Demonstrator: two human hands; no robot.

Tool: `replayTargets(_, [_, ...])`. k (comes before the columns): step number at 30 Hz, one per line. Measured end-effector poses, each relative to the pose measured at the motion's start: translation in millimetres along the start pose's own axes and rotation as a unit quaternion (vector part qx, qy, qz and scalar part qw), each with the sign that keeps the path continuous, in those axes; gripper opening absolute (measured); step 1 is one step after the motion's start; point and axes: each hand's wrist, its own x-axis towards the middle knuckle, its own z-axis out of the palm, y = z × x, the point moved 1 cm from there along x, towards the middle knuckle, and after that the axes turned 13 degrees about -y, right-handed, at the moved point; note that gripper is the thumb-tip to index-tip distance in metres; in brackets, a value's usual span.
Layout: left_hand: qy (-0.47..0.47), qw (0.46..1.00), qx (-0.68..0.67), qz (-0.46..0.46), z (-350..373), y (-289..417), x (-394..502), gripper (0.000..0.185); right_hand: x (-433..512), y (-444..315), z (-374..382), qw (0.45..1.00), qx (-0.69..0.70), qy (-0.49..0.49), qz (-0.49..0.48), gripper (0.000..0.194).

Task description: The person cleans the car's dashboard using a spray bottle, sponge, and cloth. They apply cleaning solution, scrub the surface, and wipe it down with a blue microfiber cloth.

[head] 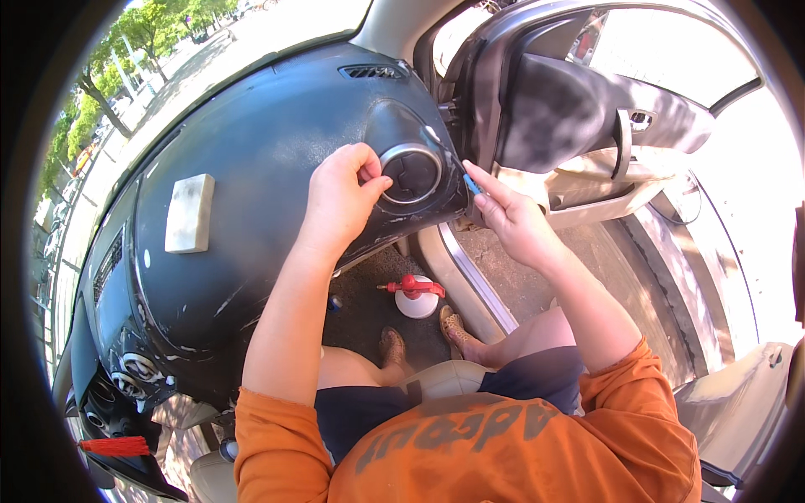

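Note:
My left hand (343, 198) is raised beside the round air vent (412, 175) with its silver ring. Its thumb and fingers are bent toward each other, and whether anything thin is pinched there cannot be made out. Between the thumb and fingers of my right hand (519, 223) is a small blue tool (471, 184), mostly covered by the grip. That tool sits at the outer right edge of the black dashboard (251, 157), close to the vent. White smears and scuffs mark the dashboard's surface and lower edge.
A whitish rectangular block (189, 214) rests on the dashboard at the left. On the footwell floor, a white pump sprayer (417, 302) with a red head stands between my feet. The car door (566, 126) hangs open at the right. A red tassel (115, 446) is at lower left.

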Motion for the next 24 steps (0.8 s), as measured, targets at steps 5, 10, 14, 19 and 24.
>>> replayTargets(5, [0.000,1.000,0.010,-0.001,1,-2,0,0.021,10,-19,-13,0.960,-0.239,-0.114,-0.096,0.047])
replayTargets(10, [0.010,0.998,0.033,0.042,0,-3,-3,0.021,-14,-2,-7,0.982,-0.184,-0.001,-0.050,0.050])
replayTargets(14, [-0.026,0.999,-0.002,0.022,-1,-3,-1,0.021,-13,10,-14,0.990,-0.125,-0.049,-0.039,0.048])
replayTargets(19, [-0.010,0.999,0.024,0.037,-1,-2,-3,0.021,-6,11,-15,0.986,-0.101,-0.127,0.045,0.049])
replayTargets(24, [0.000,0.998,0.019,0.055,2,-4,-4,0.020,-55,7,34,0.992,-0.044,-0.099,0.071,0.051])
